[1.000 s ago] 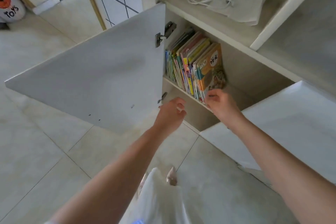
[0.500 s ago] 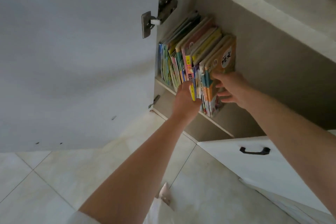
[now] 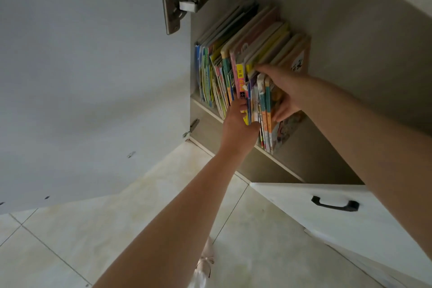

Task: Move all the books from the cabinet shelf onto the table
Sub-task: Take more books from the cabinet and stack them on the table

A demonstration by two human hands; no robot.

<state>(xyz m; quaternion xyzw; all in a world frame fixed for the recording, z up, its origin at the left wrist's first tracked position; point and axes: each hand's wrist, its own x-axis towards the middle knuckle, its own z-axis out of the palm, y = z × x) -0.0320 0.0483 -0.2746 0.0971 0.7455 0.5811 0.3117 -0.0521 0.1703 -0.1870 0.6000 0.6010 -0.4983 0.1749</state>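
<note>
Gripping a bundle of books (image 3: pixel 261 110) between left hand (image 3: pixel 237 124) at 9 o'clock and right hand (image 3: pixel 284 91) at 3 o'clock, both closed on it, still on shelf (image 3: pixel 280 163); next, lifting out to table.

Home: children's books (image 3: pixel 236 72), tiled floor (image 3: pixel 117 229)

Both forearms are bare to the frame's edge, with no sleeves, watch or rings showing on the left hand (image 3: pixel 237 124) or the right hand (image 3: pixel 284 90). Low down, a pale pink pointed shoe with a thin bow strap (image 3: pixel 207 256) pokes out beneath a pale light garment (image 3: pixel 198 279).
</note>
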